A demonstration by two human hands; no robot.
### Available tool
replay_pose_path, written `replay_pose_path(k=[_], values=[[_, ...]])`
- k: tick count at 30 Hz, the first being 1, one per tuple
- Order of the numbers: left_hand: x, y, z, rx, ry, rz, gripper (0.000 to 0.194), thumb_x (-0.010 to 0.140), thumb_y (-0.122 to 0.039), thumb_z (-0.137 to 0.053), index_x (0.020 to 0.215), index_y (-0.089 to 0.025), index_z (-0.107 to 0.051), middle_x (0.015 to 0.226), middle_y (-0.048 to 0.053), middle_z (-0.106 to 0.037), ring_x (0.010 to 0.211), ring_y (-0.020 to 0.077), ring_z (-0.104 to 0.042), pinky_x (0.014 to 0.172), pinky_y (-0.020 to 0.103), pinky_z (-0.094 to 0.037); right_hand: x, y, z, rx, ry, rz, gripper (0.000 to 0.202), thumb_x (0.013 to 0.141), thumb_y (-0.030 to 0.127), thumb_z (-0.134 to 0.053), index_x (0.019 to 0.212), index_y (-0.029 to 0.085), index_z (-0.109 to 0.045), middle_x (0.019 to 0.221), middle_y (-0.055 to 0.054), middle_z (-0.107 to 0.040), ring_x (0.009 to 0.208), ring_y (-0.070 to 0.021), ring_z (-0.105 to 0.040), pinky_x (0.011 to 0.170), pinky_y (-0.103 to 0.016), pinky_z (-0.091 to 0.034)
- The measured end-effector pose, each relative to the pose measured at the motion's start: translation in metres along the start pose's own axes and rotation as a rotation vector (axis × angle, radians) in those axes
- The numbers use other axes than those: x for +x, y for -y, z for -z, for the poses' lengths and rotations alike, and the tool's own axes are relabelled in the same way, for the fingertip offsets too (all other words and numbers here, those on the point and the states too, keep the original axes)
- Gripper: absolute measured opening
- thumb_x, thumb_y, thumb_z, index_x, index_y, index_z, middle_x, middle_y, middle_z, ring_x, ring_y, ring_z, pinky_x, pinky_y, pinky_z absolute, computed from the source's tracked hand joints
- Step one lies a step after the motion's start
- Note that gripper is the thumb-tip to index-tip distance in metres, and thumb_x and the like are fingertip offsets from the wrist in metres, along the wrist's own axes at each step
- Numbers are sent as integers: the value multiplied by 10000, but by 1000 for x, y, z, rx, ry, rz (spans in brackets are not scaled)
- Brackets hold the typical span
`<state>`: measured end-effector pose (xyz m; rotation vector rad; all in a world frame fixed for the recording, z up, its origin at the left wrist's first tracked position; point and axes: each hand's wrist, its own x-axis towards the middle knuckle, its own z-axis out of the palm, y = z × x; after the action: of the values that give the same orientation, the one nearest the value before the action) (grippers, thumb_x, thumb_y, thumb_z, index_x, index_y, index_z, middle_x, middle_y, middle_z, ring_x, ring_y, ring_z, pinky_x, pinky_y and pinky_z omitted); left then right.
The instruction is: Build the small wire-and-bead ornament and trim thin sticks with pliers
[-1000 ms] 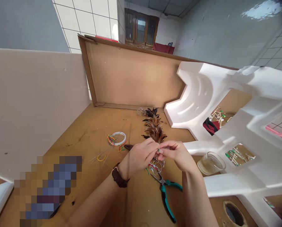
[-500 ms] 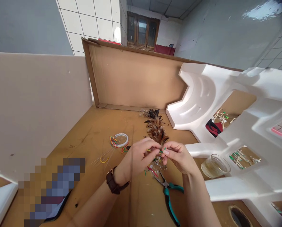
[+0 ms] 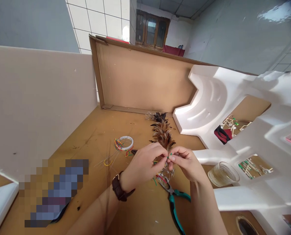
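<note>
My left hand [image 3: 149,161], with a dark watch on its wrist, pinches at a small green piece [image 3: 170,156]. Against it, the thumb and fingers of my right hand [image 3: 184,161] close on the same green piece. Just beyond my fingertips lies a row of brown and black feathers [image 3: 161,130]. Thin wires and coloured bits [image 3: 168,173] lie below the hands, partly hidden. Teal-handled pliers [image 3: 174,205] rest with open jaws near them. A white ring with coloured strands [image 3: 126,143] is to the left.
White moulded foam [image 3: 206,101] stands at the right, with a glass of liquid [image 3: 223,174] beside it. A cardboard wall [image 3: 145,78] closes the back, a pale panel [image 3: 42,104] the left. A pixelated object [image 3: 59,192] lies at lower left.
The view has shifted slightly, so most things appear a little further right. My hands remain together, and their fingertips have moved only slightly around the green piece.
</note>
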<state>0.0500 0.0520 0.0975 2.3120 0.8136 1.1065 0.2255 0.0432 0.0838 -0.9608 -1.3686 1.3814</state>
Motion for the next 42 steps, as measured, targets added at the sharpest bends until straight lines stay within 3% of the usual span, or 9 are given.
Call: replay_pose_path(k=[7, 10, 14, 18, 21, 24, 28, 36, 42], values=[[-3, -9, 3, 193, 38, -95, 213, 833, -156, -381, 715, -191, -556, 747, 25, -524, 735, 142, -459, 642, 254, -358, -3, 3, -3, -10, -57, 32, 116, 698, 249, -658, 715, 168, -576, 622, 10, -611, 532, -107, -582, 553, -241, -459], [-4, -9, 3, 196, 73, -103, 196, 824, -148, -396, 715, -191, -552, 769, 26, -528, 751, 147, -466, 640, 254, -362, -5, 4, -3, 22, -60, 69, 130, 669, 222, -678, 690, 171, -560, 730, 6, -603, 519, -88, -566, 524, -229, -450], [-2, -3, -1, 44, 15, -4, 88, 787, -151, -463, 791, -193, -540, 818, 23, -565, 799, 152, -503, 704, 264, -393, -6, 5, -3, 54, -11, 81, 141, 660, 197, -682, 667, 172, -543, 776, 5, -586, 481, -60, -521, 455, -206, -421], [-1, 1, -5, -139, 8, 142, 123, 795, -162, -458, 893, -206, -519, 871, 14, -608, 824, 141, -555, 705, 242, -415, -6, 7, -4, -38, -13, 85, 124, 671, 198, -665, 664, 175, -543, 778, 0, -591, 497, -64, -510, 449, -203, -407], [-2, 0, -5, -248, 25, 212, 130, 829, -187, -414, 929, -209, -495, 812, -5, -637, 736, 118, -579, 634, 215, -415, -7, 7, -9, -203, -75, 192, 83, 688, 163, -627, 680, 185, -547, 775, -13, -597, 600, -100, -542, 515, -219, -425], [-3, -1, -5, -287, 17, 271, 138, 830, -209, -423, 946, -204, -498, 759, -14, -649, 680, 112, -577, 589, 203, -408, -7, 6, -15, -452, -223, 368, 68, 705, 129, -583, 697, 192, -558, 784, -28, -606, 708, -138, -562, 566, -236, -427], [-2, 1, -5, -335, -22, 321, 202, 822, -233, -443, 1004, -201, -525, 738, -15, -649, 639, 106, -561, 574, 201, -410, -7, 5, -20, -691, -308, 536, 88, 727, 113, -549, 706, 197, -567, 809, -32, -616, 692, -137, -563, 537, -240, -417], [0, 15, 0, -530, 110, 334, 187, 776, -282, -522, 844, -145, -630, 811, 37, -636, 724, 135, -558, 656, 234, -440, -8, 4, -19, -711, -271, 746, 176, 712, 49, -568, 749, 221, -574, 816, -31, -641, 762, -170, -579, 671, -335, -469], [1, 11, 0, -507, 53, 300, 157, 778, -280, -525, 790, -141, -596, 723, 14, -593, 668, 112, -527, 630, 221, -426, -8, 3, -19, -657, -271, 767, 174, 709, 55, -578, 752, 223, -584, 811, -35, -639, 749, -175, -581, 679, -353, -470]])
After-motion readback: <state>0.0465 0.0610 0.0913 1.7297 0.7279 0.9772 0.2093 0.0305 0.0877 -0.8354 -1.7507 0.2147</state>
